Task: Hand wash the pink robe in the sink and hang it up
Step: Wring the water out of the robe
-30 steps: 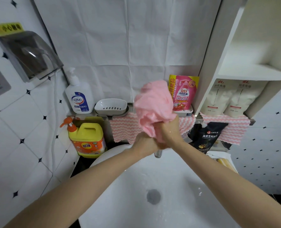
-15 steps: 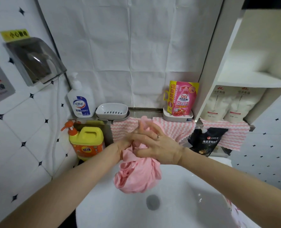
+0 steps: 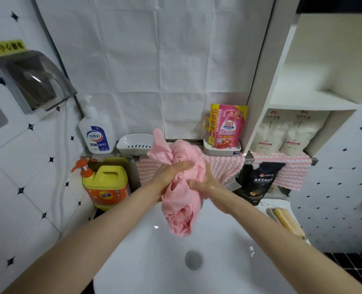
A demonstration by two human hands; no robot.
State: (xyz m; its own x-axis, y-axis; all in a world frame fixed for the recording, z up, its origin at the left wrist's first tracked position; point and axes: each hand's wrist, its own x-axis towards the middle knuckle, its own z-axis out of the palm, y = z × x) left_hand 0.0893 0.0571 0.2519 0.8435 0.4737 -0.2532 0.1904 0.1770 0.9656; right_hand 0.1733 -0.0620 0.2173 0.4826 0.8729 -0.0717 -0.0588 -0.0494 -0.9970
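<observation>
Where it dangles, robe (image 3: 180,200) overhangs sink (image 3: 146,262).

- White pump bottle (image 3: 96,134) beside empty soap dish (image 3: 134,144), at the ledge's (image 3: 116,155) left end.
- Yellow detergent jug (image 3: 105,186) below them.
- Pink refill pouch (image 3: 226,126) upright in a white tray (image 3: 222,150).
- Two white pouches (image 3: 286,132) in the shelf unit (image 3: 313,100).

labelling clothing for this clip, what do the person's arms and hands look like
The left forearm and right forearm are bare right to the frame edge: no sleeves, watch or bracelet in view. The left hand and right hand wear no gloves. The right hand has a wet shine. Whether there is a ring cannot be told here.
</observation>
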